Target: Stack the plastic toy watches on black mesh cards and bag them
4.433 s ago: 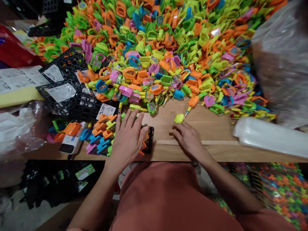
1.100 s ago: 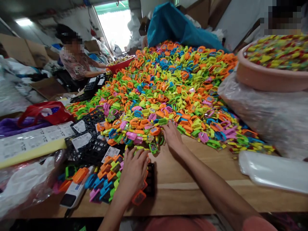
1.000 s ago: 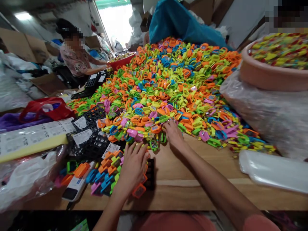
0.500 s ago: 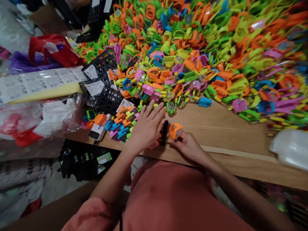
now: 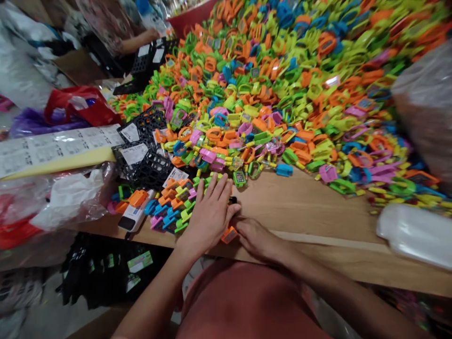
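My left hand (image 5: pixel 208 216) lies flat with its fingers stretched out, over the right part of a block of toy watches (image 5: pixel 173 207) in tight rows. These are orange, blue, green, pink and yellow. To its right, my right hand (image 5: pixel 256 238) has its fingers curled in by my left thumb; what they hold, if anything, is hidden. An orange toy watch (image 5: pixel 229 234) shows just below the right fingertips. A small black edge pokes out between the hands. Behind them lies a green toy watch (image 5: pixel 239 178) with a dark face.
A large heap of toy watches (image 5: pixel 268 84) covers the back of the wooden table (image 5: pixel 300 207). On the left are black mesh trays (image 5: pixel 144 165), a white handheld device (image 5: pixel 136 214), a label sheet (image 5: pixel 60 146) and plastic bags. A clear container (image 5: pixel 416 233) stands right; another person's arm (image 5: pixel 139 41) is behind.
My right hand has moved left, in against my left hand. The orange toy watch it held is no longer visible. My left hand stays on the rows. The camera has tilted up.
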The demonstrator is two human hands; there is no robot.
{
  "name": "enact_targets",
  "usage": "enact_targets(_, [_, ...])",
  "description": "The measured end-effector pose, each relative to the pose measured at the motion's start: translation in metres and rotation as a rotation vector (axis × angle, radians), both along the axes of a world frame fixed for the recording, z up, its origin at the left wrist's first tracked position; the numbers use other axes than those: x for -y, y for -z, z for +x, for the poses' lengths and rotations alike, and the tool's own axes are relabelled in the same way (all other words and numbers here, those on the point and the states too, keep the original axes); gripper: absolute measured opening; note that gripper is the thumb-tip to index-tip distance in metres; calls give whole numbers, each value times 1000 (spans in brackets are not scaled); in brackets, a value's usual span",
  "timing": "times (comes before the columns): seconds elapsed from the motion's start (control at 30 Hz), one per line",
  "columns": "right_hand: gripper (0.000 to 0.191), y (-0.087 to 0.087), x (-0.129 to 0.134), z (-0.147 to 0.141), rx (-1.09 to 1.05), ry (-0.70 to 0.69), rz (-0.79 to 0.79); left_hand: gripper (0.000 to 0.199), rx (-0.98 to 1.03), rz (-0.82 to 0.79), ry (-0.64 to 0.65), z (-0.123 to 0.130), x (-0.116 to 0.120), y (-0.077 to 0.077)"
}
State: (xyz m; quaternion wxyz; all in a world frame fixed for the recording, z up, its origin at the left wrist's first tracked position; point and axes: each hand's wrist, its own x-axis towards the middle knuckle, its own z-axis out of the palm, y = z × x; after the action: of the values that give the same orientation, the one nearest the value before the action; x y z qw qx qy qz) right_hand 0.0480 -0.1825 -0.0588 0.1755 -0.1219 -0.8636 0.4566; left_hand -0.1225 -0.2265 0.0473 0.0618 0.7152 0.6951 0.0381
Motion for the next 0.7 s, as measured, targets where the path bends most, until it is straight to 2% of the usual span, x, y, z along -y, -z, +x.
enact_targets(0.07, [24, -15, -22, -1, 39, -41, -10, 60, -8, 18, -11, 3, 1, 2])
enact_targets(0.17, [26, -32, -62, -6, -32, 119, 169, 57, -6, 64, -4, 2, 2, 6])
enact_targets(0.23, [34, -34, -85, -10, -50, 223, 323, 56, -6, 88, 0, -1, 3, 9])
enact_targets(0.3, [43, -29, -97, -11, -13, 241, 405, 55, -6, 94, -3, -4, 5, 11])
enact_targets(0.37, [47, -22, -96, -5, 33, 238, 415, 55, -6, 91, -7, -7, 7, 12])
enact_targets(0.47, [53, -18, -77, 11, 84, 220, 411, 54, 6, 90, -4, -10, 11, 13])
enact_targets(0.6, [47, -28, -57, 23, 94, 199, 386, 55, 32, 87, -12, -12, 12, 12])
enact_targets(0.7, [43, -35, -67, 12, 81, 231, 414, 57, 42, 84, -19, -12, 11, 12])
